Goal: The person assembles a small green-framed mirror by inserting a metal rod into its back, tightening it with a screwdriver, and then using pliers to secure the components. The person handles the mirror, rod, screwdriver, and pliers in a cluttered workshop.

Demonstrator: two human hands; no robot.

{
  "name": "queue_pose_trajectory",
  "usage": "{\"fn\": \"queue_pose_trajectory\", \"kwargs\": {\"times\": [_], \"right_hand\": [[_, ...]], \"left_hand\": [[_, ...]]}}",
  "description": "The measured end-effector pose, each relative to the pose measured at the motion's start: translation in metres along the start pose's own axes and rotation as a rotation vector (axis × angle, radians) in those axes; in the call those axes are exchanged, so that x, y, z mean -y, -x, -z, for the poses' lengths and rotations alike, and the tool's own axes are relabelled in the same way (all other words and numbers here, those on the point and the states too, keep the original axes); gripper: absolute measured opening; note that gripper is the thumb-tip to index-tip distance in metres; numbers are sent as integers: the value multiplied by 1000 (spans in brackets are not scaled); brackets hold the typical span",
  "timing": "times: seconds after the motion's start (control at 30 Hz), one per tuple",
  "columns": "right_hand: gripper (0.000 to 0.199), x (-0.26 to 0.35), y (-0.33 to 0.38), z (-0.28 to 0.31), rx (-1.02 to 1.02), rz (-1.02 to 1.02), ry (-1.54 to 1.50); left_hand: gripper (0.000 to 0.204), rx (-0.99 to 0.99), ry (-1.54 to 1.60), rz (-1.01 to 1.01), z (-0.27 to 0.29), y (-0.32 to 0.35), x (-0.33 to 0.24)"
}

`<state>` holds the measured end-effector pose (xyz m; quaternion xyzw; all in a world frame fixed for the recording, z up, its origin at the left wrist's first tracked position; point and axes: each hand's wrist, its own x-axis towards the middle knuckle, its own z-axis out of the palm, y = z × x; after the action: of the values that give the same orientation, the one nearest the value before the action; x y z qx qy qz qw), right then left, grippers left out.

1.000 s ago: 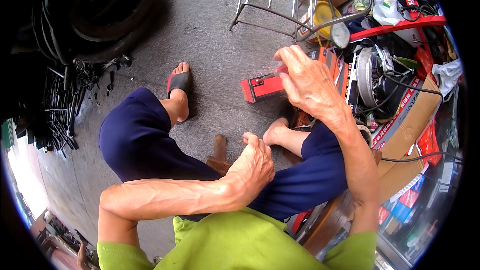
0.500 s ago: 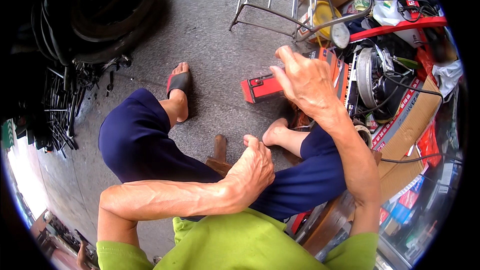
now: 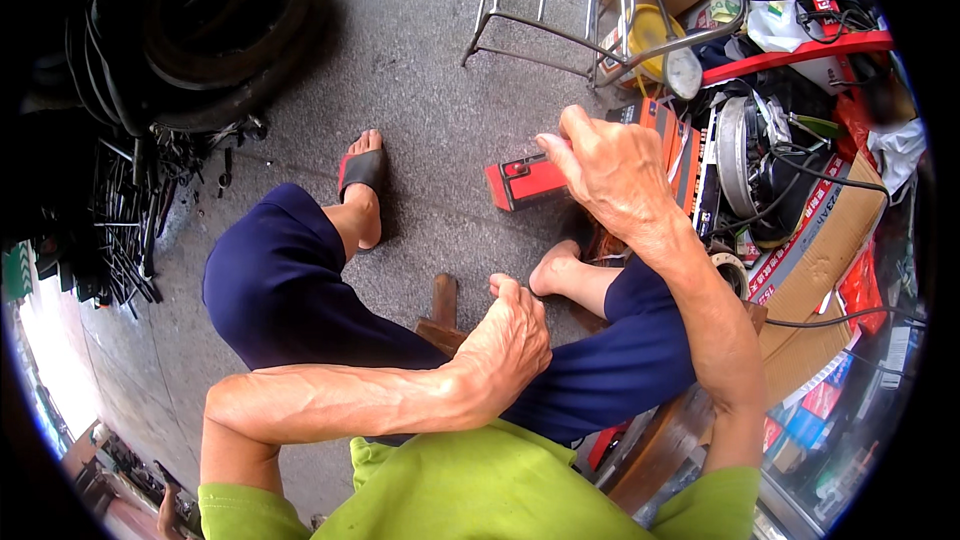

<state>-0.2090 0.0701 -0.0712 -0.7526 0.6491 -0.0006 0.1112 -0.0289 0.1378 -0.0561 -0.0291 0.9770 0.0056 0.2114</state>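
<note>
My left hand (image 3: 507,340) is curled above my lap, near the wooden stool piece (image 3: 444,302) between my legs. Its fingertips are turned away, so whatever they may hold is hidden. Higher and to the right, my right hand (image 3: 620,175) is raised with bent fingers and the thumb alongside. The back of the hand faces up and conceals anything inside the grip. Below and beyond it on the floor lies a red and black box-shaped object (image 3: 528,183), partly covered by that hand.
Black tires (image 3: 240,70) stand at the far left, with scattered metal tools (image 3: 130,220) beneath. A metal rack (image 3: 545,10) stands at the far side. Along the right lie a wheel hub (image 3: 738,155), cables, cardboard (image 3: 815,280) and bags. A sandaled foot (image 3: 362,180) rests on the floor.
My right hand has dropped slightly and its fingers look a little more drawn in. My left hand has barely moved. The whole view has shifted slightly.
</note>
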Motion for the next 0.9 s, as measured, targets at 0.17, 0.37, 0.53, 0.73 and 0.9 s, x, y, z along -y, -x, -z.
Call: {"fn": "queue_pose_trajectory", "kwargs": {"times": [0.17,0.37,0.53,0.73,0.9], "right_hand": [[24,2,5,-2,-156,102,-130],[18,2,1,-11,-206,81,-34],[22,-5,5,-13,-246,56,-117],[20,4,5,-16,-233,160,-38],[21,-2,4,-19,-233,121,-103]], "left_hand": [[30,14,78,14,-2,-3,-2],[30,73,79,-28,6,-2,3],[27,-46,126,-18,3,-4,4],[35,-10,142,-43,2,-4,5],[39,35,133,-58,-3,-6,6]]}}
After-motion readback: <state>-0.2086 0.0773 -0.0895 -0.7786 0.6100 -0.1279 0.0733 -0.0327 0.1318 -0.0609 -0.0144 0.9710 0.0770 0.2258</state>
